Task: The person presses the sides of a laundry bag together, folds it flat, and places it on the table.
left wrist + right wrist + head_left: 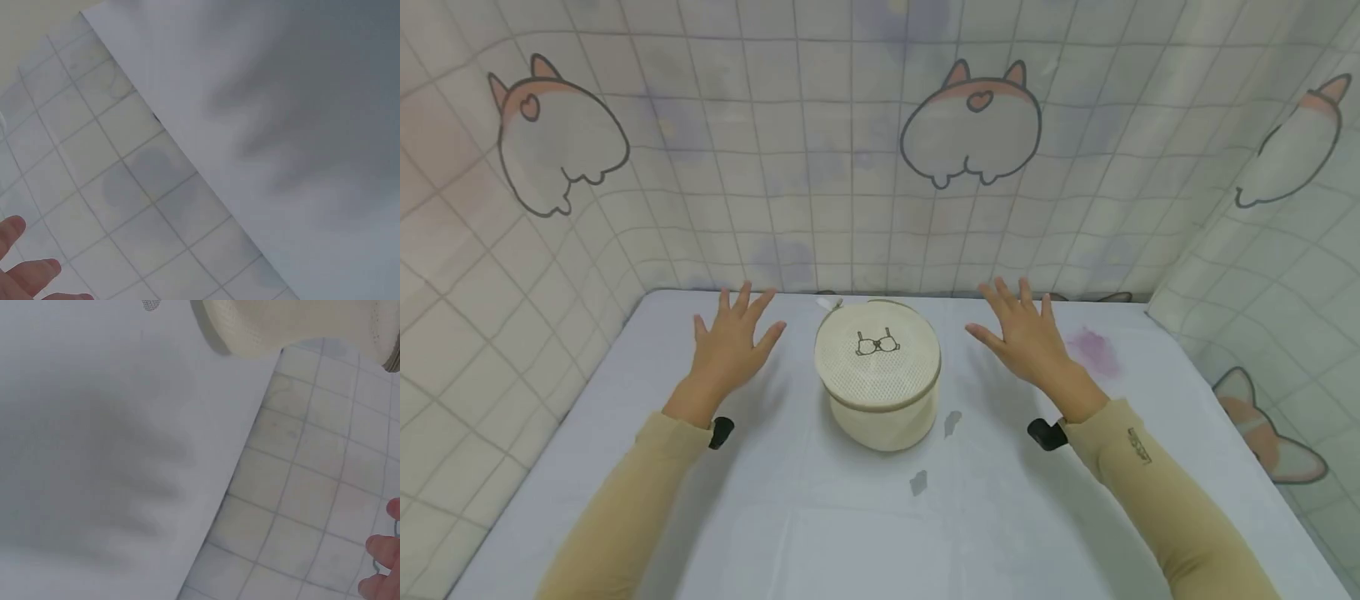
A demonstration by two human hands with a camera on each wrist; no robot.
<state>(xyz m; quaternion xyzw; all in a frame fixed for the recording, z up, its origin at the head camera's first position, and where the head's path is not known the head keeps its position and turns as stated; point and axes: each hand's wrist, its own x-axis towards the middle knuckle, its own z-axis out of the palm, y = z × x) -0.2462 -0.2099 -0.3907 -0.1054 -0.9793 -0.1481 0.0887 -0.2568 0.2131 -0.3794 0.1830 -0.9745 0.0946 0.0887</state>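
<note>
A white-covered counter point(820, 533), hemmed on three sides by a tiled curtain point(850, 183) printed with cartoon corgis, carries a round cream mesh laundry bag point(877, 375) near its far middle. The left hand point(727, 346) hovers left of the bag, the right hand point(1026, 342) right of it, both with fingers spread and holding nothing. This looks like the approach; closing in from both sides seems due. Bare counter flanks the bag; two small grey scraps point(934, 450) lie just in front of it.

Both arms in tan sleeves stretched forward, left grip point(730, 342) flat with fingers spread, palm down, holding nothing, right grip point(1026, 337) likewise splayed, well apart from the left
</note>
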